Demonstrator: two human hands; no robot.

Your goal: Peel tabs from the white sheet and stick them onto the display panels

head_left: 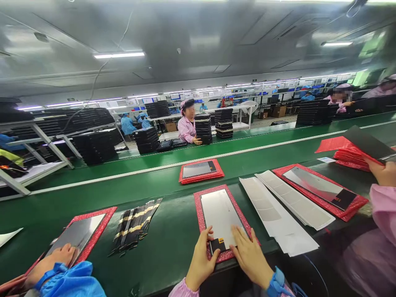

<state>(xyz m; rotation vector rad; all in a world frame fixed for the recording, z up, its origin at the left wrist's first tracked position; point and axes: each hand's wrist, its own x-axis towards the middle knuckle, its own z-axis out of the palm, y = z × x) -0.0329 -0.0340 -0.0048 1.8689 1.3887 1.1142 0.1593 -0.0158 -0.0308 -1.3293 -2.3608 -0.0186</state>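
Note:
A pale rectangular display panel (220, 214) lies in a red tray (198, 206) on the green bench right in front of me. Its black flex connector (218, 245) is at the near end. My left hand (201, 260) curls around the near left corner, thumb beside the connector. Flat on the panel's near right corner rests my right hand (250, 256), fingers stretched out and holding nothing.
Black-and-gold flex strips (136, 225) lie fanned to the left, white sheets (278, 212) to the right. A blue-sleeved co-worker's hand (52, 262) rests on another trayed panel (78, 235). A pink-sleeved co-worker (383, 173) holds a dark panel (368, 144). One tray (201, 170) sits on the conveyor.

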